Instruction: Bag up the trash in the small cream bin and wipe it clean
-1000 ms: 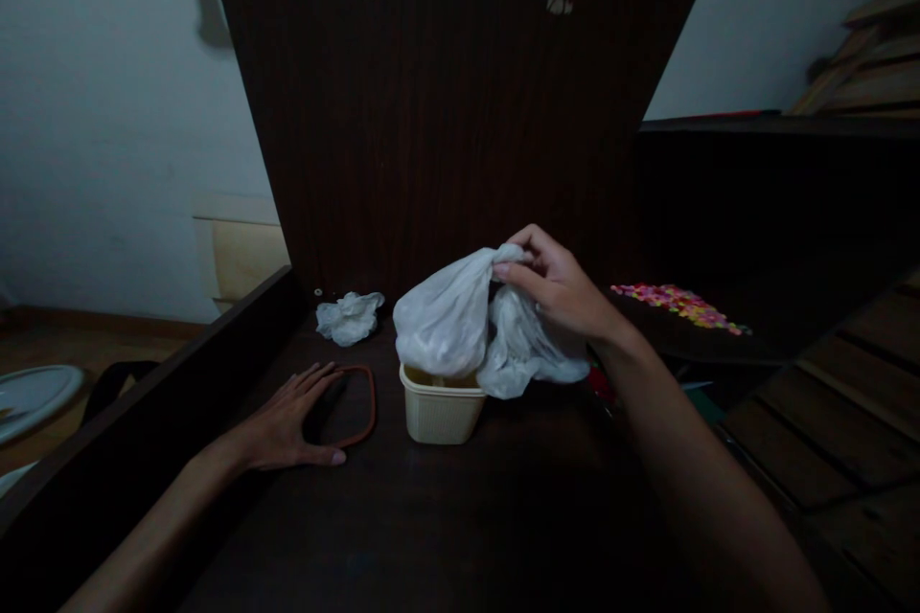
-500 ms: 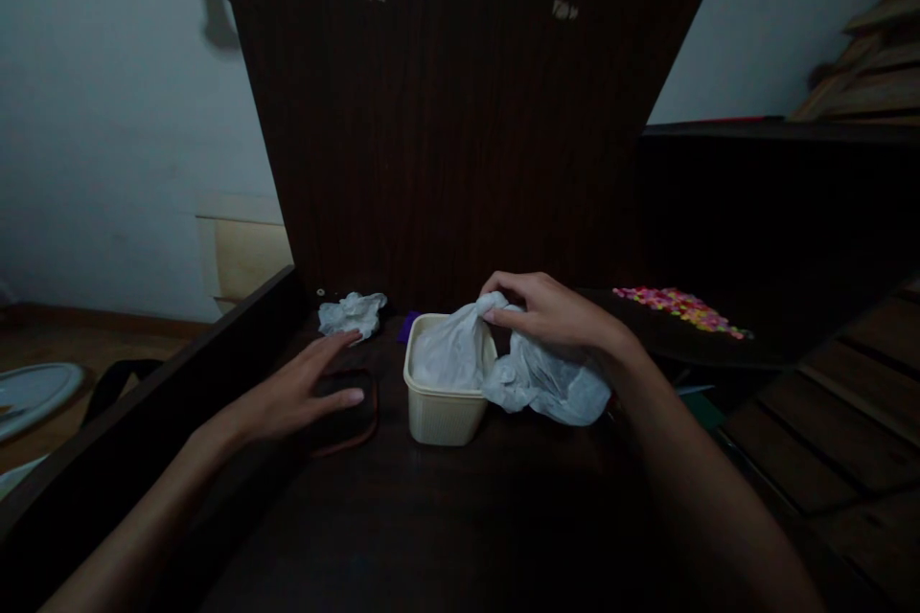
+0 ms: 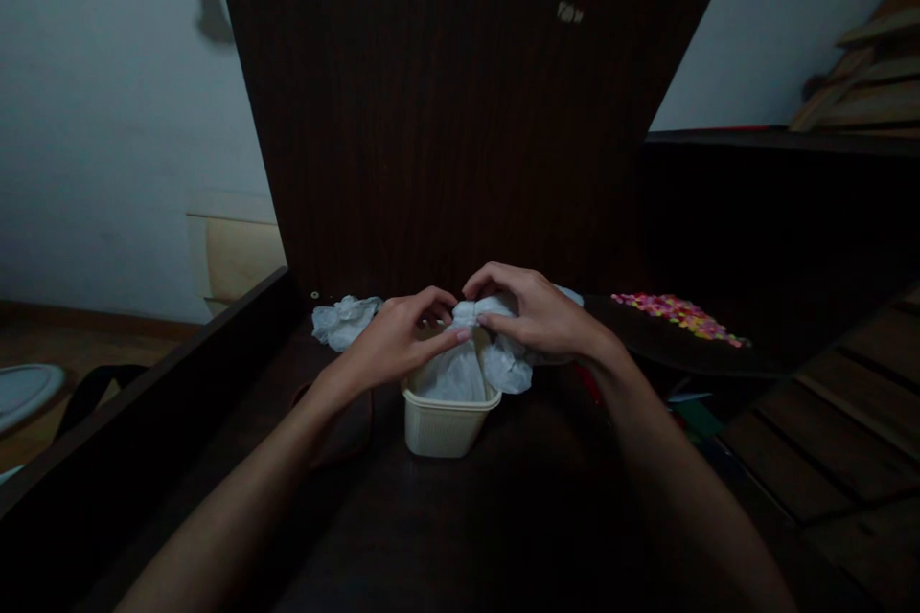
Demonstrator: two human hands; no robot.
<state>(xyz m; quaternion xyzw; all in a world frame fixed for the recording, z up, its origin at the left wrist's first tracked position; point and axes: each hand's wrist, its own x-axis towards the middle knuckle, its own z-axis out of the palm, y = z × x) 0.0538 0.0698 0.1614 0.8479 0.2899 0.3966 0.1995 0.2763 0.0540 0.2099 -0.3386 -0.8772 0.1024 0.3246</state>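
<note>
A cream ribbed plastic tub (image 3: pixel 444 431) stands on the dark wooden surface, with a whitish plastic bag (image 3: pixel 454 375) bunched inside it and drawn up above the rim. My right hand (image 3: pixel 536 311) pinches the gathered top of this bag between thumb and fingers. From the other side, my left hand (image 3: pixel 395 340) reaches over the tub's left edge, its thumb and curled fingertips closed at the same gathered part. Loose plastic hangs over the tub's right side under my right hand. The tub's back rim is hidden by the hands and the bag.
Behind my left hand lies a crumpled plastic bag (image 3: pixel 345 321). A dark flat object with a reddish-brown edge (image 3: pixel 368 426) is partly under my left forearm. Small pink and yellow pieces (image 3: pixel 679 316) are heaped at the right. A raised wooden edge (image 3: pixel 179 378) runs along the left.
My left hand has moved right and up from beside the tub to the bag's gathered top. My right hand stays on the bag, and the loose plastic is now bunched closer beneath it.
</note>
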